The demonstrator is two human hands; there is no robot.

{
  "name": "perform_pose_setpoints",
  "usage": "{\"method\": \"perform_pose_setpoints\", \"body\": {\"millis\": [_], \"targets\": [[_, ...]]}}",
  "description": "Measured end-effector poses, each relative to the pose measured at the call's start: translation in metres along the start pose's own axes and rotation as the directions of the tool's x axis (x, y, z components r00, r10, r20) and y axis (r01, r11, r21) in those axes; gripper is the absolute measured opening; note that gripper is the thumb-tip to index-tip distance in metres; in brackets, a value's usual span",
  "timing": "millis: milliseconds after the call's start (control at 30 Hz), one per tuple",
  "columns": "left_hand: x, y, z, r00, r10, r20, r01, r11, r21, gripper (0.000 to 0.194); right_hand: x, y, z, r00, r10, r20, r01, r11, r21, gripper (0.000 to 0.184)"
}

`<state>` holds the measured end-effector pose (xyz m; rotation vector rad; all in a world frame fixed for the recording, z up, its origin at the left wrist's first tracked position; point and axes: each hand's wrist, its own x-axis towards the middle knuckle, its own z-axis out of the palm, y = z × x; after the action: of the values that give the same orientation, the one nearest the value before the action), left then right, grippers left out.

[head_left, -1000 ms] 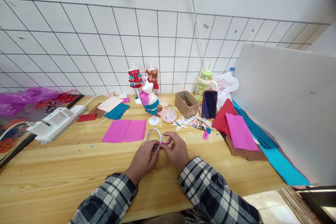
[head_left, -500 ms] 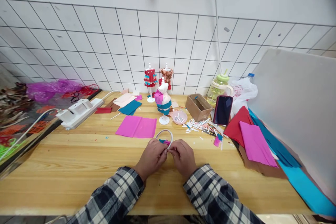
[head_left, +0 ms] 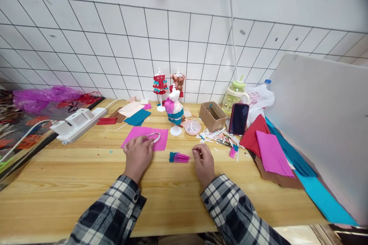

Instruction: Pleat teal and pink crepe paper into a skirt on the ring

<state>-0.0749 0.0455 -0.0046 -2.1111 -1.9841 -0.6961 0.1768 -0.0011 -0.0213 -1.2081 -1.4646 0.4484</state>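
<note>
My left hand (head_left: 139, 155) is over a magenta sheet of crepe paper (head_left: 161, 138), its fingers closed on a thin white ring (head_left: 156, 136) that looks like a narrow roll of tape. Part of the ring is hidden under the fingers. On the wood between my hands lies a pleated piece of teal and magenta paper (head_left: 179, 157), touched by neither hand. My right hand (head_left: 204, 161) sits to its right, thumb and forefinger pinched together; anything between them is too small to make out.
Small dress forms in paper outfits (head_left: 175, 111) stand behind. Right of them are a pink dish (head_left: 189, 131), a cardboard box (head_left: 212, 120), white paper scraps (head_left: 211, 135), a phone (head_left: 239, 119) and a drink bottle (head_left: 228, 101). A power strip (head_left: 79, 124) lies left, folded coloured paper (head_left: 273, 153) right.
My left hand has moved left with the white ring, onto the magenta sheet. My hands have parted; the right stays near its place. The pleated paper now lies fully in sight.
</note>
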Motion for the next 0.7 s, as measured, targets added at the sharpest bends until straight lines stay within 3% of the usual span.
{"method": "perform_pose_setpoints", "body": {"millis": [100,167,233,300,467,600,700], "targets": [[-0.005,0.011,0.002,0.999,0.033,0.006,-0.033,0.998,-0.045,0.04,-0.002,-0.001,0.002,0.999,-0.016,0.037,0.016,1.0,0.007,0.011],[-0.01,0.021,0.002,0.989,0.149,0.004,-0.145,0.97,-0.196,0.039,-0.004,-0.004,0.003,0.996,-0.029,0.079,0.027,0.999,0.019,0.011],[-0.018,0.034,-0.002,0.949,0.313,0.035,-0.278,0.887,-0.37,0.032,-0.006,-0.006,0.004,0.988,-0.044,0.149,0.039,0.999,0.033,0.01],[-0.027,0.049,-0.006,0.915,0.393,0.094,-0.312,0.835,-0.453,0.031,-0.007,-0.008,0.005,0.974,-0.057,0.219,0.048,0.998,0.045,0.01],[-0.039,0.075,-0.009,0.9,0.431,0.066,-0.325,0.766,-0.555,0.025,-0.009,-0.01,0.011,0.971,-0.023,0.236,0.011,0.998,0.054,0.009],[-0.039,0.074,-0.006,0.915,0.403,-0.006,-0.336,0.755,-0.563,0.023,-0.012,-0.011,0.017,0.972,0.006,0.236,-0.023,0.997,0.067,0.008],[-0.042,0.074,-0.007,0.893,0.444,-0.072,-0.398,0.707,-0.584,0.02,-0.009,-0.007,0.016,0.969,0.085,0.233,-0.108,0.99,0.087,0.01]]}}
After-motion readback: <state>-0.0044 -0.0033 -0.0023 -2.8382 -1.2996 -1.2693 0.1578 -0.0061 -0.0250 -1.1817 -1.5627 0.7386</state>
